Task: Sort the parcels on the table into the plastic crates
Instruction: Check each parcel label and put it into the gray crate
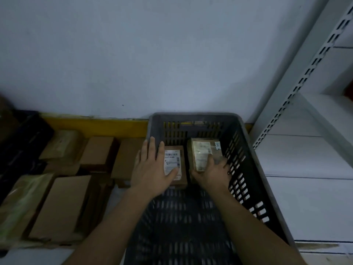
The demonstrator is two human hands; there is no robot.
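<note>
Cardboard feels stiff and light here: my left hand (152,170) lies spread flat on the small brown labelled box (174,167), my right hand (214,172) curls round the plastic-wrapped brown parcel (204,152), both at the far end of the grey slotted plastic crate (250,155); the wrap looks slippery, so I would grip by the edges.

A dark grey slotted plastic crate (248,148) holds two brown parcels side by side at its far end: a small cardboard box (180,169) bearing a white barcode label, and a film-wrapped package (202,150) with a pale label. Left of the crate, plain cardboard boxes (97,150) and a wrapped parcel (23,199) lie packed together on the counter.
</note>
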